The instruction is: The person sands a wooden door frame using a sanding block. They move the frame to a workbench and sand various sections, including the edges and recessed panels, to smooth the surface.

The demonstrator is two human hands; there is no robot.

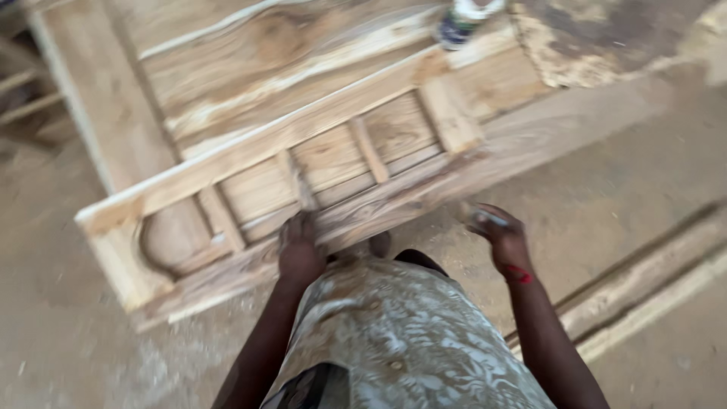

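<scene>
A: Left side first, what have you got?

B: Your left hand [300,250] is palm down on the near rail of the wooden door panel [303,163], fingers [294,227] spread flat and pressing on the wood, not wrapped around anything. The panel is just beyond your fingertips, tilted, its arched cutout off to the left of your fingers, and slats and recessed sections ahead of them.

A: Under it?

B: It lies on a wider wooden slab [227,53], further out from your fingers. Dusty floor [91,356] all around.

A: Middle?

B: Patterned garment [394,341] between your arms. A blurred bottle [462,19] stands far ahead of your fingers, at the panel's far edge.

A: Right side?

B: Your right hand [503,238] is off the panel, just beside its near right corner, fingers [485,220] curled shut around a small light object [492,220], too blurred to identify. Red band [519,274] at the wrist. Wooden strips [644,288] lie on the floor right of that hand.
</scene>
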